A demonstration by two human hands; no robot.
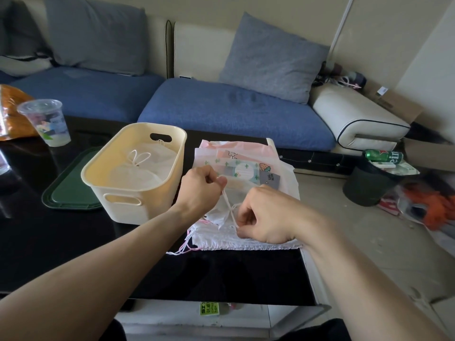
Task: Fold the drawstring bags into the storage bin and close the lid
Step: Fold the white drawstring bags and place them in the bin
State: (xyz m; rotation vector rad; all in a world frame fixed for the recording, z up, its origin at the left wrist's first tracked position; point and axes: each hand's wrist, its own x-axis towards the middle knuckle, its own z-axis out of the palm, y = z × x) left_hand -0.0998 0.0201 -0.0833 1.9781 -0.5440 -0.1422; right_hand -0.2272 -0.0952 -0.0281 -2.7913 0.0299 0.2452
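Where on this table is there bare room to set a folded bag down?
Bare: the dark table near edge, below the pile of bags and bin; also left of the green lid. Crowded: around both hands, left hand and right hand, over the bags.

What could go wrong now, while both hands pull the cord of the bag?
The cord is taut between the left hand and right hand; it may knot or tear the thin bag. Loose cords hang over the table edge and could snag. The bin is close to the left wrist and might get pushed.
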